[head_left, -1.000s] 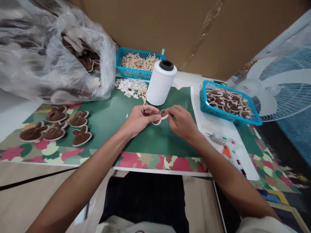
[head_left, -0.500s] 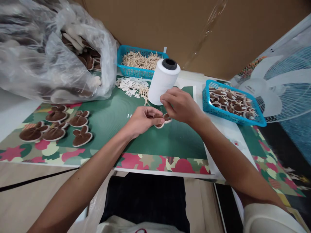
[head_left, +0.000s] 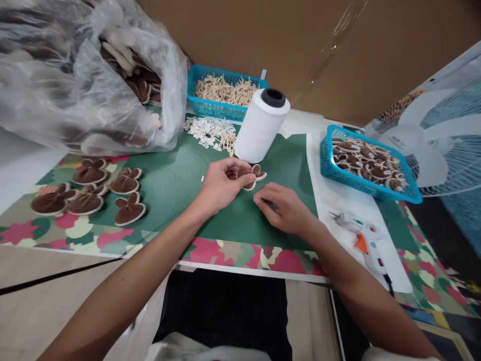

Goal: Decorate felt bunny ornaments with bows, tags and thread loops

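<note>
My left hand [head_left: 227, 183] pinches a small brown plush bunny head [head_left: 259, 173] with pale edging; its two ears point right, and the fingers cover part of the body. Just below and to the right, my right hand [head_left: 280, 206] has its fingertips pressed together, apart from the bunny head. Whatever those fingers hold is too small or hidden to name; a dark spot shows between them. Behind the left hand stands a white cone of thread [head_left: 259, 128] with a black core, leaning slightly right. Several similar bunny heads [head_left: 130, 208] lie at the left of the green mat [head_left: 169, 185].
A plastic bag [head_left: 169, 100] of brown plush pieces fills the back left. One blue basket [head_left: 218, 109] holds beige cords, beside white tags [head_left: 208, 131]. Another blue basket [head_left: 370, 189] holds finished-looking bunny pieces. A glue gun [head_left: 370, 240] and a fan [head_left: 409, 135] are at right.
My right hand has moved down toward me, from beside the thread cone to below the bunny head. The left hand keeps its hold. The glue gun has come into sight.
</note>
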### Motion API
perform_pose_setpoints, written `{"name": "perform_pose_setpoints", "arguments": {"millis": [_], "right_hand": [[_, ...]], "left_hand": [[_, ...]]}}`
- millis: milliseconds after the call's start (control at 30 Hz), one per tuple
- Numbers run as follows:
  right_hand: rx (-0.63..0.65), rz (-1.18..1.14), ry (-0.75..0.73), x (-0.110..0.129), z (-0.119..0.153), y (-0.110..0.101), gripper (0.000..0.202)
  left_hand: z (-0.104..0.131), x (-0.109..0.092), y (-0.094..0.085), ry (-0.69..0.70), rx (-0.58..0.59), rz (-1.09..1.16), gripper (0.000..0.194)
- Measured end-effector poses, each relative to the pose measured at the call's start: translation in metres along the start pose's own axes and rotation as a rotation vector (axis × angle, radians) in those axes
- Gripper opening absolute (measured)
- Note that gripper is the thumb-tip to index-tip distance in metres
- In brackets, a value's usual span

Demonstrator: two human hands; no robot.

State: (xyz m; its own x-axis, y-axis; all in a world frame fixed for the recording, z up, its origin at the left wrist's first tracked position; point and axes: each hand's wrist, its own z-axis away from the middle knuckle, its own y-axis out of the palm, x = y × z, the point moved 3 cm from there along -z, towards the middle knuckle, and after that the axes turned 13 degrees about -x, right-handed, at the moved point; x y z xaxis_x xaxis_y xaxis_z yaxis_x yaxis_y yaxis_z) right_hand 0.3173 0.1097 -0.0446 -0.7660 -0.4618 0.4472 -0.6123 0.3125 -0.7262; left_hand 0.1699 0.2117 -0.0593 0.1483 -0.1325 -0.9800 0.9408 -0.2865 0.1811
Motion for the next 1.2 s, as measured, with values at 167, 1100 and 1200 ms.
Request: {"name": "perform_pose_setpoints", "arguments": {"millis": [167, 1100, 1200], "right_hand": [[-0.050, 0.182, -0.140, 0.022, -0.013, -0.018, 0.021], [-0.175, 0.248, 0.013, 0.023, -0.007, -0.005, 0.025], [-0.054, 0.435, -0.148, 0.017, -0.019, -0.011, 0.024]], "left_hand": [[0.001, 0.004, 0.003, -0.039, 0.108, -0.076, 0.025], [0.002, 0.006, 0.004, -0.025, 0.011, -0.161, 0.016], [0.001, 0.005, 0.002, -0.028, 0.051, -0.192, 0.016]]}}
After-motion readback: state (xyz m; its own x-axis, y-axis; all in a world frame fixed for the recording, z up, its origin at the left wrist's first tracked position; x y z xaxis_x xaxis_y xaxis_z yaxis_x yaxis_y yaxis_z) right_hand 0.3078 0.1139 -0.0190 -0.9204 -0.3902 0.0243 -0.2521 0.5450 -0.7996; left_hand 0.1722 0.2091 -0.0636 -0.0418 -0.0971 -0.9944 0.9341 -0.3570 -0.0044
